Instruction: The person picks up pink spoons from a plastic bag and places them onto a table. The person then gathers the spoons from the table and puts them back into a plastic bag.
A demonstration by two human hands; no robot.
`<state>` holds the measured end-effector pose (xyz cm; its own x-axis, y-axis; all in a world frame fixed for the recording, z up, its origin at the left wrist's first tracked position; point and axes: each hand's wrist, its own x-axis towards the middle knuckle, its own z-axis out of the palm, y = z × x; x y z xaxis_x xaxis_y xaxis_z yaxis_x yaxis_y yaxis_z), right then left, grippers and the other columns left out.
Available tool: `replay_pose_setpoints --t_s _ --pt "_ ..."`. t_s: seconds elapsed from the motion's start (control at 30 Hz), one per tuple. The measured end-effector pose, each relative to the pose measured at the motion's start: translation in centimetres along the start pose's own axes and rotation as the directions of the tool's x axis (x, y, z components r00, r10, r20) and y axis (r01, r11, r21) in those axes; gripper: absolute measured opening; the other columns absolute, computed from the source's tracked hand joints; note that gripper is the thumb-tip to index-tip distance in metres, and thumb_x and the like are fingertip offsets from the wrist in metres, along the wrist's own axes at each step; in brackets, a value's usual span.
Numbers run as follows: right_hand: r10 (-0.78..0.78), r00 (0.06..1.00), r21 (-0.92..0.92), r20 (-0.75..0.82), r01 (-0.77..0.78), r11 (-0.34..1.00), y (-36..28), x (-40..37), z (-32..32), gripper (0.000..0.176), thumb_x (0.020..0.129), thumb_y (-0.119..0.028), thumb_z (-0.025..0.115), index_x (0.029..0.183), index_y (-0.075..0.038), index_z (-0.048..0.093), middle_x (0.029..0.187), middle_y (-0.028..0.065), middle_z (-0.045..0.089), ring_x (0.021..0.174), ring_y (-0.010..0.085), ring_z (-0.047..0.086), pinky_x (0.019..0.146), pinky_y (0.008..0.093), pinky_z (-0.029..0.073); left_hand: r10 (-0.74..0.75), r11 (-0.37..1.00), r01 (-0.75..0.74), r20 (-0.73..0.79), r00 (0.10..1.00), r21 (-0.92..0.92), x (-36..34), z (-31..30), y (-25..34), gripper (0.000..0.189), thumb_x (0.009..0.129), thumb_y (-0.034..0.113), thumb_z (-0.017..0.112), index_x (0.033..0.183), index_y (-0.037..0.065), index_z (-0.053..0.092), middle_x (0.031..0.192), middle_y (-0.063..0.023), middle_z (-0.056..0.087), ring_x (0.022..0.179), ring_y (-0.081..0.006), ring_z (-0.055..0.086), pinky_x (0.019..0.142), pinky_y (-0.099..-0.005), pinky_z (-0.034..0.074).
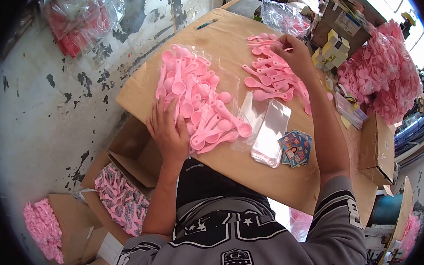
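A large heap of pink measuring spoons (188, 82) lies on a clear plastic sheet at the left of the table. My left hand (167, 130) rests with its fingers spread against the heap's near left edge. Farther right, my right hand (294, 54) bends its fingers down at the top of a second, looser group of pink spoons (274, 73); its thumb and fingers close on a pink spoon there. Below that group sit a stack of clear plastic sleeves (272, 131) and some printed blue cards (296, 148).
A pen (207, 24) lies near the table's far left edge. Small yellow boxes (334, 48), a big bag of pink spoons (383, 70) and an open carton (377, 147) line the right side. Cartons holding pink items (120, 200) stand below left.
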<state>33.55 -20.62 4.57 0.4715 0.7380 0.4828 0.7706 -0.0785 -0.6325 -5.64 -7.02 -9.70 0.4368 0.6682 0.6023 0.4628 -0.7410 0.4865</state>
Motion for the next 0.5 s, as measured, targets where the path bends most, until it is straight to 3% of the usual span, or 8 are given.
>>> replay_pose_setpoints --t_s 0.03,0.13,0.17,0.2,0.27,0.33,0.37,0.5 --pt "-0.159 0.986 -0.306 -0.051 0.136 0.942 0.3 -0.2 0.3 0.031 0.094 -0.018 0.086 0.119 -0.003 0.074 0.11 0.0112 0.079 0.097 0.0275 0.074 0.088 0.0407 0.059 -0.004 1.0 0.004 0.005 1.0 -0.009 0.1 0.0 0.1 0.051 0.108 0.025 0.059 0.159 0.02 0.059 0.173 -0.0144 0.047 0.159 -0.0447 0.041 0.128 -0.0696 0.022" --pt "-0.431 0.89 -0.544 -0.147 0.291 0.787 -0.6 -1.2 2.7 0.031 0.094 -0.016 0.084 0.121 -0.005 0.074 0.122 0.0154 0.074 0.106 0.0348 0.073 0.092 0.0469 0.059 -0.013 1.0 0.013 -0.002 1.0 -0.012 0.2 0.0 0.0 0.051 0.108 0.025 0.059 0.159 0.02 0.059 0.173 -0.0143 0.047 0.159 -0.0446 0.041 0.128 -0.0696 0.022" --pt "-0.377 0.92 -0.369 -0.11 0.315 0.875 -1.5 -1.4 3.6 0.032 0.095 -0.014 0.082 0.125 -0.006 0.073 0.13 0.0156 0.07 0.11 0.0341 0.072 0.091 0.0466 0.06 -0.017 1.0 0.017 -0.006 1.0 -0.011 0.2 0.1 0.0 0.051 0.108 0.025 0.059 0.159 0.02 0.059 0.173 -0.0143 0.047 0.159 -0.0445 0.041 0.128 -0.0696 0.022" --pt "-0.304 0.948 -0.163 -0.099 0.286 0.944 -3.8 -2.0 4.8 0.029 0.096 -0.012 0.081 0.122 -0.004 0.074 0.124 0.014 0.074 0.109 0.0324 0.072 0.09 0.0448 0.061 -0.022 1.0 0.022 -0.005 1.0 -0.005 0.1 0.2 0.0 0.051 0.109 0.025 0.059 0.159 0.02 0.059 0.173 -0.0145 0.047 0.159 -0.0444 0.041 0.128 -0.0696 0.022" --pt "-0.286 0.948 0.087 0.138 0.277 0.957 -7.1 -2.7 6.8 0.023 0.099 -0.011 0.08 0.12 -0.001 0.075 0.115 0.0123 0.077 0.105 0.0264 0.073 0.096 0.0377 0.059 -0.018 1.0 0.018 0.001 1.0 0.005 0.1 0.0 0.1 0.05 0.109 0.025 0.058 0.159 0.02 0.059 0.172 -0.0148 0.048 0.159 -0.0442 0.042 0.128 -0.0695 0.022" --pt "-0.345 0.813 0.153 0.469 0.309 0.938 -9.9 -2.8 8.0 0.019 0.1 -0.01 0.078 0.116 0.001 0.076 0.111 0.0137 0.079 0.104 0.0297 0.074 0.098 0.0402 0.059 -0.016 1.0 0.016 -0.003 1.0 0.007 0.1 0.0 0.1 0.049 0.109 0.025 0.059 0.157 0.018 0.06 0.172 -0.0151 0.048 0.159 -0.0441 0.042 0.128 -0.0693 0.022" --pt "-0.333 0.725 0.01 0.603 0.411 0.912 -9.9 -2.6 9.0 0.027 0.098 -0.006 0.075 0.125 -0.001 0.074 0.123 0.0147 0.076 0.117 0.0344 0.072 0.103 0.0433 0.058 -0.014 1.0 0.014 -0.007 1.0 0.007 0.1 0.1 0.0 0.048 0.109 0.026 0.059 0.157 0.017 0.061 0.171 -0.0153 0.049 0.158 -0.044 0.042 0.128 -0.0691 0.022" --pt "-0.252 0.716 -0.181 0.652 0.469 0.864 -9.1 -2.9 12.8 0.058 0.091 -0.003 0.075 0.148 -0.007 0.062 0.15 0.0171 0.06 0.139 0.0372 0.058 0.115 0.0452 0.052 -0.01 1.0 0.009 -0.012 1.0 -0.007 -0.1 0.3 -0.5 0.044 0.11 0.026 0.059 0.151 0.012 0.064 0.171 -0.0159 0.049 0.159 -0.044 0.042 0.129 -0.0683 0.022"
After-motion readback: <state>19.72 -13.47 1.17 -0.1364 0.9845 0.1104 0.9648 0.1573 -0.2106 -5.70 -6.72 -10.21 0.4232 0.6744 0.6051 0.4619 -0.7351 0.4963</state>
